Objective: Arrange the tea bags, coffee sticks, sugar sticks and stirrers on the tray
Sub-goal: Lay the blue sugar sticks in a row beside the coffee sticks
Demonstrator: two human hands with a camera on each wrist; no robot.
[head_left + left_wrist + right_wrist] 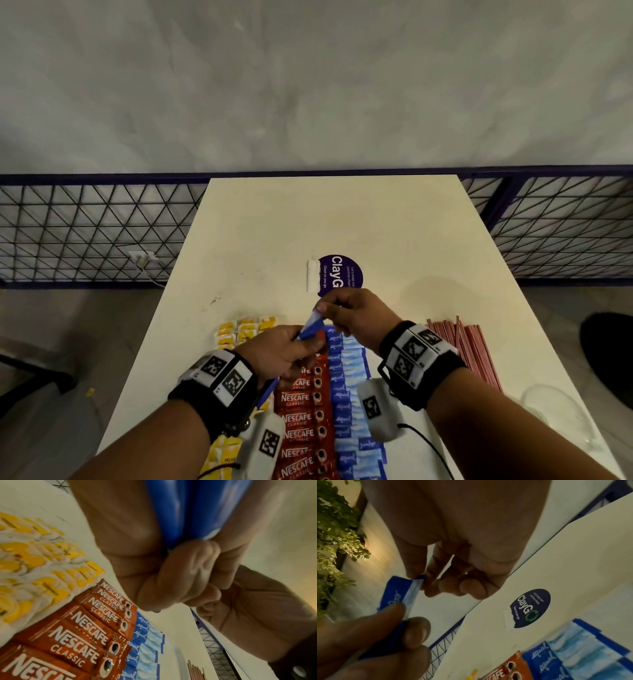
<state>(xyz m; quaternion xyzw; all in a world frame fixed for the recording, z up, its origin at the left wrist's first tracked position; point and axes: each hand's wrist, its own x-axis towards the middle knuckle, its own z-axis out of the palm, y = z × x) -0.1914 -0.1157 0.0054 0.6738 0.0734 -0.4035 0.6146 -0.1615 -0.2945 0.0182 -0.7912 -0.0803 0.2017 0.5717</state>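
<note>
My left hand (pixel 306 339) grips a small bundle of blue Equal sugar sticks (pixel 310 327) above the table, seen close in the left wrist view (pixel 188 513). My right hand (pixel 323 308) pinches the top end of one blue stick (pixel 412 588) in that bundle. Below the hands lie rows on the table: yellow tea bags (pixel 239 332), red Nescafe coffee sticks (pixel 301 418), blue sugar sticks (pixel 349 377) and red stirrers (pixel 462 346) to the right. I cannot make out a tray's outline under the rows.
A round purple ClayGo sticker (pixel 339 274) sits on the cream table (pixel 308 222) beyond the hands. Something clear and glassy (pixel 548 411) stands at the right front edge. A blue mesh railing (pixel 85 233) runs behind the table.
</note>
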